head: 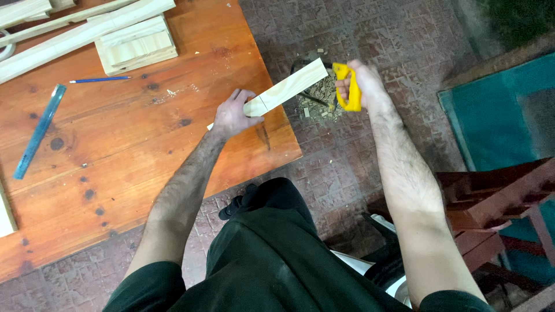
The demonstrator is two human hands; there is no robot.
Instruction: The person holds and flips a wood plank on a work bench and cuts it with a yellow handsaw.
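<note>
My left hand (234, 115) presses a pale wooden strip (292, 86) down on the right edge of the orange-brown wooden table (127, 150). The strip's far end sticks out past the table edge over the floor, and a pencil line crosses it near my fingers. My right hand (364, 86) is closed around the yellow handle of a hand saw (348, 86), held just right of the strip's overhanging end. The saw's blade is mostly hidden behind the strip.
Sawdust and wood chips (318, 98) lie on the brick floor below the strip. On the table are a blue ruler (39, 131), a blue pencil (99, 79), a wooden block (136, 46) and long wooden slats (81, 32). A red-brown wooden frame (497, 202) stands at right.
</note>
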